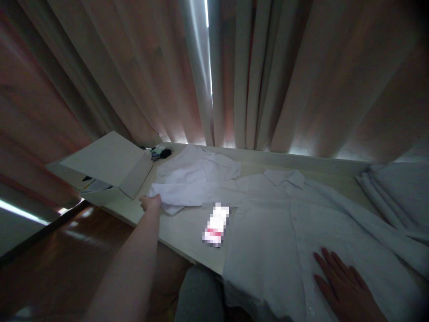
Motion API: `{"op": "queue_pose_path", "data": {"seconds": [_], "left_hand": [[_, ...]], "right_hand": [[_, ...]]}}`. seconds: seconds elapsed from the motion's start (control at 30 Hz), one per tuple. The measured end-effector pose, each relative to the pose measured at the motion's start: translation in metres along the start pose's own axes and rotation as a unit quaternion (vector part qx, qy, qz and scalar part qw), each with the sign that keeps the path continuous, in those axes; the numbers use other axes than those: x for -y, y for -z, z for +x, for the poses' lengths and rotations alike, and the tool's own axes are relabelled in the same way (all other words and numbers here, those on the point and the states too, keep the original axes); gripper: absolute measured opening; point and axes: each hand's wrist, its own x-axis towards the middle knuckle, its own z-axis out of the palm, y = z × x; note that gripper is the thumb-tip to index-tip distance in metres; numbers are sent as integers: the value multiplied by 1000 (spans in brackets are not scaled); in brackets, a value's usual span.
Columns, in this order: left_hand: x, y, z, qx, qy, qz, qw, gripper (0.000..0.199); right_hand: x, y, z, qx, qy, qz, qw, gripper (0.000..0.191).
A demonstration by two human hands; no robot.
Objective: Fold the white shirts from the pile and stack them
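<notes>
A white button-up shirt [264, 237] lies spread on the pale table, its collar toward the curtains and its hem hanging over the near edge. One shirt sleeve [182, 194] stretches out to the left, partly over another crumpled white garment [194, 161]. At the far end of that sleeve, my left hand [150, 203] is closed on the white fabric. My right hand [345, 286] rests flat on the shirt front beside the button placket, fingers spread, holding nothing. Between the sleeve and the table's near edge lies a bright, pixelated rectangle [216, 226], perhaps a phone.
An open white box [125, 179] stands at the table's left end, with small dark items [161, 153] behind it. Folded pale cloth [402, 192] is piled at the right. Long curtains [150, 67] hang along the back. My knee [201, 293] is by the near edge.
</notes>
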Motion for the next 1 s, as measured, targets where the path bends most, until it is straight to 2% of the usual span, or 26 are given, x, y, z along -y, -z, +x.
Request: {"op": "queue_pose_path", "data": {"seconds": [0.07, 0.1, 0.17, 0.23, 0.3, 0.37, 0.43, 0.5, 0.57, 0.67, 0.73, 0.83, 0.93, 1.0], "left_hand": [[-7, -1, -9, -43, -26, 50, 998, 61], [-12, -4, -15, -56, -64, 77, 993, 60], [-26, -19, -33, -52, -203, 129, 969, 53], [-42, -41, -59, -13, -358, 154, 921, 47], [-57, -64, -97, 50, -471, 151, 867, 45], [-68, -85, -146, 121, -548, 153, 814, 45], [-72, -100, -201, 184, -595, 163, 765, 45], [-69, -110, -256, 235, -624, 174, 725, 45], [-62, -117, -304, 277, -634, 191, 696, 46], [-49, -125, -351, 328, -624, 225, 673, 53], [-41, -130, -365, 352, -608, 247, 667, 57], [-38, -133, -369, 367, -595, 258, 667, 58], [-48, -134, -365, 373, -593, 252, 668, 55], [-60, -140, -362, 368, -597, 241, 670, 51]], "right_hand": [[2, 3, 2, 8, -3, 1, 1000, 61], [3, 5, 3, 12, -5, 1, 1000, 60], [6, 8, 5, 21, -12, 3, 1000, 59], [9, 13, 7, 34, -22, 7, 999, 58], [13, 20, 9, 54, -36, 10, 998, 57], [17, 31, 12, 79, -46, 15, 996, 56], [20, 42, 14, 99, -58, 19, 993, 56], [22, 52, 17, 114, -69, 20, 991, 55], [23, 59, 19, 125, -73, 26, 989, 55], [22, 65, 20, 132, -83, 39, 987, 55], [21, 68, 18, 133, -85, 49, 986, 55], [20, 71, 17, 128, -84, 61, 986, 55], [15, 75, 27, 123, -81, 71, 986, 52], [6, 77, 45, 121, -85, 78, 986, 48]]}}
